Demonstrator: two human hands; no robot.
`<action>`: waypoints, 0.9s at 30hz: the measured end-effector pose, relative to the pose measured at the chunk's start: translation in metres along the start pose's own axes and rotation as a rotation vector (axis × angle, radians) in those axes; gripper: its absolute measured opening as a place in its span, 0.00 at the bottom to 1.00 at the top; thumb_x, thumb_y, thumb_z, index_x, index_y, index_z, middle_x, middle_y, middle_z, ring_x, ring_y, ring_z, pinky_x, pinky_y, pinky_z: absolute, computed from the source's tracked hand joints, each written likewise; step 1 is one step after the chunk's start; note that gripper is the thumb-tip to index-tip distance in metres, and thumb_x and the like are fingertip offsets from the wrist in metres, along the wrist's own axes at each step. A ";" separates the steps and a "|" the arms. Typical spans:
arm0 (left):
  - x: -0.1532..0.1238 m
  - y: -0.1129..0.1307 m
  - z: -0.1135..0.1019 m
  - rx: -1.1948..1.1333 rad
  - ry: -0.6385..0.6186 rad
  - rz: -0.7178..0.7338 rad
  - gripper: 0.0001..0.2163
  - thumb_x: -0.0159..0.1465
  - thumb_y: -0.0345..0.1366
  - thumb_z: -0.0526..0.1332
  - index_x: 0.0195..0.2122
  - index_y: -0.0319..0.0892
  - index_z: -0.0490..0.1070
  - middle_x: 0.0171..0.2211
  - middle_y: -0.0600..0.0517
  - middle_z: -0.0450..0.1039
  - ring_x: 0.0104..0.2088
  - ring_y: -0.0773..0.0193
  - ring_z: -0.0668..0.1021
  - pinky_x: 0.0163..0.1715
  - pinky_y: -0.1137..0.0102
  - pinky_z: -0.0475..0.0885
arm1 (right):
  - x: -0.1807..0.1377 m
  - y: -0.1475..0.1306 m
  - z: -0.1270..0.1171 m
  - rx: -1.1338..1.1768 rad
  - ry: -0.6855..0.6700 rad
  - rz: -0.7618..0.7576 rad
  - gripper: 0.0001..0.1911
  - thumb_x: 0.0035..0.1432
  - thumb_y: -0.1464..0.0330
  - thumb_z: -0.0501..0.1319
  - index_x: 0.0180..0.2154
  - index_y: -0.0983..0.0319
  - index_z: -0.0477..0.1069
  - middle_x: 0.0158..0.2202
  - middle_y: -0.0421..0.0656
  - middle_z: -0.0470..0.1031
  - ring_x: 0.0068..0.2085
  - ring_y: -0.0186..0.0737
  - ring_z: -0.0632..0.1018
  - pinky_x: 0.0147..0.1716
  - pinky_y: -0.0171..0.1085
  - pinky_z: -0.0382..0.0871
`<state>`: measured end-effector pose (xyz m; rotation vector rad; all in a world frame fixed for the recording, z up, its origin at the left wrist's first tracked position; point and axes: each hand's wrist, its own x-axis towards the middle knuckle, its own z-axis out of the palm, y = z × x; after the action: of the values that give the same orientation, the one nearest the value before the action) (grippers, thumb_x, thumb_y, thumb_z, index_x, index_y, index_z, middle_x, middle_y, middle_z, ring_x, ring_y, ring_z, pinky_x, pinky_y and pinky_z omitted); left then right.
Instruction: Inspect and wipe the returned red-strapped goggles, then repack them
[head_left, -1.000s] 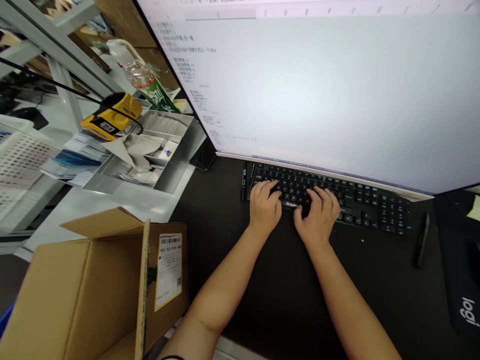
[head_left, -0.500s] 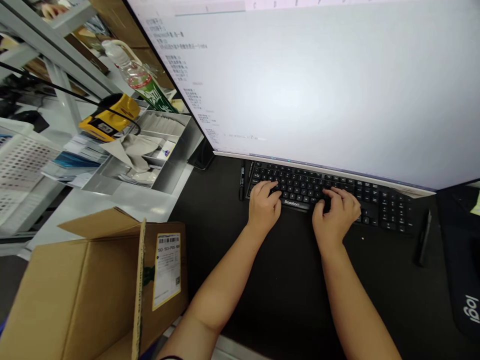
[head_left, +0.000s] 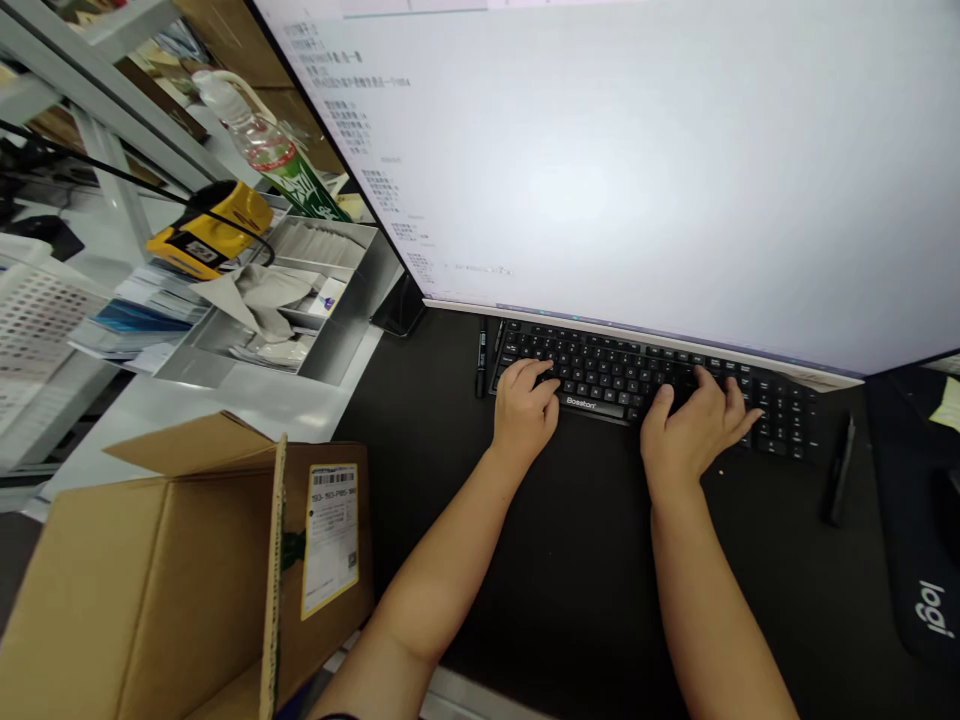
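Note:
A black keyboard (head_left: 600, 375) lies on the dark desk under the lower edge of a large lit monitor (head_left: 600, 180). My left hand (head_left: 525, 405) rests on the left part of the keyboard, its fingers apart over the letter keys and holding nothing. Over the right part of the keys is my right hand (head_left: 694, 425), thumb and fingers spread, also with nothing in it. Lines of small text run down the left side of the screen, too blurred to read.
An open cardboard box (head_left: 322, 540) with a label stands at the left. Behind it are a grey tray (head_left: 337, 340) of papers, a yellow tape-like roll (head_left: 210, 225) and a green-labelled bottle (head_left: 289, 175). Black pens (head_left: 481, 358) flank the keyboard; a mouse pad (head_left: 911, 520) lies right.
My right hand has shifted right along the keyboard and its fingers have spread wider. My left hand stays at about the same keys. The view has moved slightly.

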<state>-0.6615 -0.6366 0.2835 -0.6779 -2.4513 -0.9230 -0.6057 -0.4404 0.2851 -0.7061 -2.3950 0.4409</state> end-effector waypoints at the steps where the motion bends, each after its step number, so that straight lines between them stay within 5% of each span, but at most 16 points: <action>1: 0.000 0.000 0.000 -0.002 -0.002 -0.004 0.12 0.60 0.22 0.58 0.38 0.43 0.78 0.48 0.46 0.77 0.53 0.53 0.74 0.53 0.52 0.73 | 0.000 0.001 0.000 0.003 -0.001 0.000 0.25 0.63 0.62 0.54 0.58 0.68 0.66 0.55 0.60 0.71 0.66 0.61 0.61 0.65 0.69 0.40; 14: 0.002 0.000 0.001 -0.037 -0.025 -0.029 0.12 0.61 0.23 0.57 0.39 0.43 0.77 0.48 0.47 0.78 0.53 0.53 0.74 0.54 0.51 0.72 | -0.007 -0.007 0.001 0.119 0.046 -0.213 0.17 0.63 0.65 0.57 0.51 0.63 0.72 0.54 0.54 0.72 0.62 0.58 0.66 0.64 0.65 0.52; 27: 0.002 -0.002 -0.001 -0.009 0.086 -0.070 0.11 0.61 0.23 0.58 0.37 0.42 0.77 0.46 0.47 0.78 0.52 0.53 0.74 0.54 0.52 0.73 | -0.027 -0.034 0.005 0.230 -0.169 -0.523 0.10 0.62 0.71 0.59 0.44 0.61 0.75 0.51 0.48 0.74 0.59 0.50 0.68 0.62 0.54 0.60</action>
<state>-0.6643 -0.6376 0.2844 -0.5471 -2.4091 -0.9705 -0.6035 -0.4838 0.2841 0.0687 -2.5068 0.5517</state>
